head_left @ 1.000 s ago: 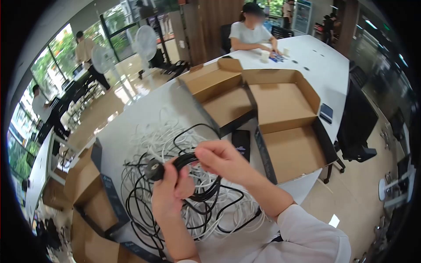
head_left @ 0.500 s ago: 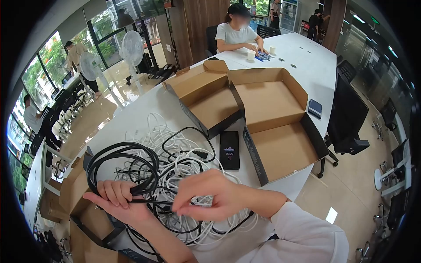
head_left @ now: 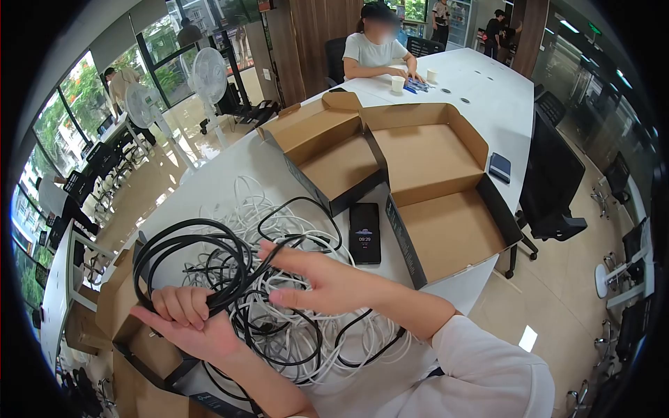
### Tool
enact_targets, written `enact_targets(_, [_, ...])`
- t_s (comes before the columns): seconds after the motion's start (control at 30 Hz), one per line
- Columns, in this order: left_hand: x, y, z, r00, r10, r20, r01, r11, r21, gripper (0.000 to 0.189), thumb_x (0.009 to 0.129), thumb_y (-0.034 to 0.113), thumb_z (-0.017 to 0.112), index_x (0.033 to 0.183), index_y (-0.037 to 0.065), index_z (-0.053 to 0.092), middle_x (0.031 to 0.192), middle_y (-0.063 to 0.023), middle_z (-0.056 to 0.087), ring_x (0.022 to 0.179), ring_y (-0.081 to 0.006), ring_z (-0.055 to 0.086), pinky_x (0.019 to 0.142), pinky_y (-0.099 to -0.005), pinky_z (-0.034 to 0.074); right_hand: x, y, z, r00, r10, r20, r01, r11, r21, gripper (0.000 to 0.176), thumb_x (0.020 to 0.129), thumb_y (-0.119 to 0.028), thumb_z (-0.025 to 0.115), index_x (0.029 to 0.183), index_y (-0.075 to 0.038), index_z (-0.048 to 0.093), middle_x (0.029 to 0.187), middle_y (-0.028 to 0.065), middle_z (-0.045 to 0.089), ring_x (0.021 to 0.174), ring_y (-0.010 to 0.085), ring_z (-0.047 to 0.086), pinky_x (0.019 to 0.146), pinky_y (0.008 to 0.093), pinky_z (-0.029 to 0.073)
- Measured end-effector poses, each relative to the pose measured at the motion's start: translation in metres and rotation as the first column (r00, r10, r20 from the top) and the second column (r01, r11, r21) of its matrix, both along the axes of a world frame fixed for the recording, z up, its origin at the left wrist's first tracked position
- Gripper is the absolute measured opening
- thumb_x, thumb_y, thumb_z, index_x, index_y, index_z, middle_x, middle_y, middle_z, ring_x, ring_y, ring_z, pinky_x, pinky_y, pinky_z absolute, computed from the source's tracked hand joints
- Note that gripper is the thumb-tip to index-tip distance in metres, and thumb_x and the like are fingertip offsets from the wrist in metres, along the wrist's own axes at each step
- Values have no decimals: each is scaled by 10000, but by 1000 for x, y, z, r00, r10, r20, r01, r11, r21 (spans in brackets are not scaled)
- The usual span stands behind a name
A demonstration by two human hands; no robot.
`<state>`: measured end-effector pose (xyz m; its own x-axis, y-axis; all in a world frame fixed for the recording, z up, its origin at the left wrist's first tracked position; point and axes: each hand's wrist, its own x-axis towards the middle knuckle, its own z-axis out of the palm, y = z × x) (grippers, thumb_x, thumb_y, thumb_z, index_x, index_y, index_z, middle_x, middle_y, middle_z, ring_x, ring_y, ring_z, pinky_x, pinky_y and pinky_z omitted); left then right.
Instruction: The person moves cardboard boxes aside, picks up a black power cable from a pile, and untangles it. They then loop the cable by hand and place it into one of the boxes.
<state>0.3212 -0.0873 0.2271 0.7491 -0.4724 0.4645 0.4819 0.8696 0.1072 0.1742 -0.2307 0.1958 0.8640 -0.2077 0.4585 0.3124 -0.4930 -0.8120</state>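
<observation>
My left hand point(head_left: 187, 317) is closed around a coil of black cable point(head_left: 182, 245) at its lower edge, holding the loops up over the table. My right hand point(head_left: 317, 280) pinches a strand of that same black cable near the coil and draws it across. Under both hands lies a tangled heap of white cables point(head_left: 279, 237) mixed with more black cable on the white table point(head_left: 216, 177).
A black phone point(head_left: 364, 233) lies beside an open cardboard box point(head_left: 446, 202); another open box point(head_left: 327, 157) sits behind it. More cardboard boxes point(head_left: 132, 334) stand at my left. A person sits at the table's far end; a dark notebook point(head_left: 500, 167) lies near the right edge.
My left hand lowered the black coil to the left. My right hand rose from the heap and now draws a black strand towards the coil.
</observation>
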Motion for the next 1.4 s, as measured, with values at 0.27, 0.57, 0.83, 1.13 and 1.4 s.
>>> enact_targets(0.27, [-5, -12, -3, 966, -256, 21, 251, 957, 145, 513, 984, 503, 368, 622, 152, 277, 480, 34, 224, 364, -79, 156, 369, -240, 160, 6, -18, 8, 962, 206, 180, -243, 342, 908, 494, 949, -334, 532, 1290, 9, 434, 1147, 123, 605, 1011, 256, 632, 913, 351, 495])
enact_targets(0.57, [-7, -17, -12, 872, -490, -12, 459, 808, 369, 530, 971, 557, 326, 630, 153, 295, 467, 49, 235, 352, -68, 155, 347, -242, 136, 3, -35, 5, 994, 112, 9, -73, 583, 809, 488, 958, -425, 493, 1113, 23, 610, 769, 58, 674, 658, 108, 646, 583, 207, 509])
enact_targets(0.83, [-11, -25, -24, 854, -521, 11, 422, 704, 571, 496, 970, 526, 368, 641, 156, 354, 484, 63, 235, 367, -57, 178, 373, -245, 152, -10, -34, 17, 982, 181, -51, -115, 793, 599, 716, 870, -589, 541, 1248, 18, 515, 720, 65, 640, 640, 100, 625, 542, 198, 493])
enact_targets(1.13, [-29, -40, -22, 951, -259, 166, 42, 643, 764, 258, 930, 242, 581, 736, 125, 458, 531, 74, 283, 391, -33, 192, 378, -233, 152, -9, -30, 13, 993, 80, -87, -36, 907, 420, 333, 883, -302, 657, 994, 7, 596, 732, 37, 638, 636, 62, 577, 555, 192, 458])
enact_targets(1.4, [-35, -48, -28, 869, 173, 463, -493, 383, 782, 215, 715, -37, 705, 786, 45, 520, 666, 4, 473, 505, -88, 429, 468, -231, 342, -4, -18, 17, 991, 1, -131, 48, 927, 372, 161, 920, -177, 609, 891, -21, 580, 636, -79, 445, 571, 6, 397, 490, 191, 306])
